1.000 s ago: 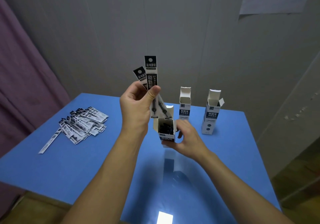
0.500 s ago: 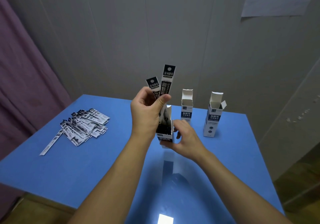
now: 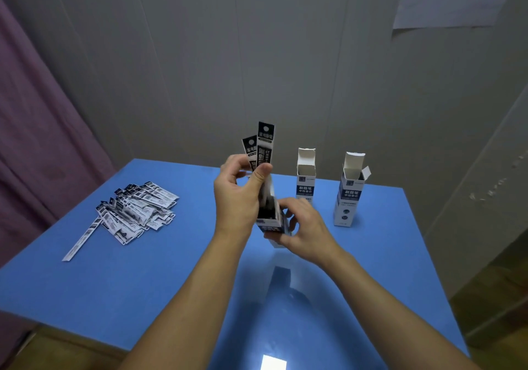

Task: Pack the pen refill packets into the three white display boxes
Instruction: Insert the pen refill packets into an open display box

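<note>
My left hand (image 3: pixel 238 195) pinches two black-and-white refill packets (image 3: pixel 261 146) upright, their lower ends inside the open top of a white display box (image 3: pixel 271 222). My right hand (image 3: pixel 304 231) grips that box from the right, tilted toward me above the blue table (image 3: pixel 143 284); dark packets show inside it. Two more white display boxes stand upright with flaps open behind: the middle box (image 3: pixel 305 178) and the right box (image 3: pixel 350 195). A loose pile of refill packets (image 3: pixel 137 212) lies on the table's left side.
One long packet (image 3: pixel 83 239) sticks out of the pile toward the table's left edge. A purple curtain (image 3: pixel 37 129) hangs at the left. A grey wall stands behind the table, with a paper sheet (image 3: pixel 451 1) at upper right.
My left hand has lowered the two packets further into the held box. My right hand kept its grip on the box, which shifted slightly. The view has tilted a little.
</note>
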Tool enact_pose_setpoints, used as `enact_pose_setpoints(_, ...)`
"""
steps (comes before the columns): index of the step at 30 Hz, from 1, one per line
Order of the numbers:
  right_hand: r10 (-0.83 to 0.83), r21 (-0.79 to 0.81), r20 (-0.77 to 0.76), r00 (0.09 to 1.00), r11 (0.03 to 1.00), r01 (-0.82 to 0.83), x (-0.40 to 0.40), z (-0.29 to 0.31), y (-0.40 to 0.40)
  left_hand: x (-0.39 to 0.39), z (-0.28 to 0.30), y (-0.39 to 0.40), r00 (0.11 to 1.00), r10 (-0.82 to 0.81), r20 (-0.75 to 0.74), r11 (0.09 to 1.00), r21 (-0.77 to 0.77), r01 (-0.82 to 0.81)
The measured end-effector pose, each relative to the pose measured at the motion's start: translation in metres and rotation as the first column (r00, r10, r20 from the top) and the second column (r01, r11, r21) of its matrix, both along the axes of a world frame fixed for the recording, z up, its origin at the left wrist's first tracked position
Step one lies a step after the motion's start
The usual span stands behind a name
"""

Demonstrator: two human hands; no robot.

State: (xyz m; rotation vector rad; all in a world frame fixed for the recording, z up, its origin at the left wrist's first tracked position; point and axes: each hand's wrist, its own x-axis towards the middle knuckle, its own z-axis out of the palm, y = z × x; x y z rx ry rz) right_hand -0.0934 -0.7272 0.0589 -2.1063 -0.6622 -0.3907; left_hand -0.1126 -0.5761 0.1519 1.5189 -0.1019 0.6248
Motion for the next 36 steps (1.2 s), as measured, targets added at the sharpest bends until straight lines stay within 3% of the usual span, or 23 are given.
enact_pose_setpoints(3, -0.016, 0.096, -0.048, 0.999, 0.995, 0.02, 0.001, 0.003, -0.002, 0.001, -0.004, 0.009, 0.998, -0.042, -0.049, 0.989, 0.137, 0.048)
enact_pose_setpoints(11, -0.026, 0.068, -0.106, 0.994, 0.997, 0.033, 0.005, 0.002, -0.004, -0.002, 0.004, 0.033, 0.956, -0.169, -0.241, 0.874, 0.413, 0.258)
enact_pose_setpoints(16, -0.027, 0.044, -0.15, 0.988, 0.998, 0.034, 0.008, -0.005, 0.0, 0.003, 0.008, 0.042, 0.938, -0.237, -0.254, 0.838, 0.434, 0.33)
enact_pose_setpoints(21, -0.047, 0.021, -0.199, 0.979, 0.998, 0.052, 0.011, -0.009, 0.003, 0.015, -0.009, 0.036, 0.947, -0.132, -0.294, 0.802, 0.53, 0.276)
enact_pose_setpoints(28, -0.084, -0.004, -0.278, 0.957, 0.996, 0.086, 0.018, -0.017, 0.005, 0.023, -0.022, 0.04, 0.932, -0.215, -0.292, 0.872, 0.371, 0.317)
enact_pose_setpoints(32, -0.103, -0.034, -0.305, 0.947, 0.995, 0.097, 0.02, -0.02, 0.007, 0.034, -0.028, 0.042, 0.941, -0.112, -0.319, 0.771, 0.569, 0.285)
enact_pose_setpoints(36, -0.118, -0.044, -0.327, 0.938, 0.993, 0.109, 0.023, -0.024, 0.011, 0.041, -0.03, 0.043, 0.926, -0.169, -0.338, 0.778, 0.531, 0.336)
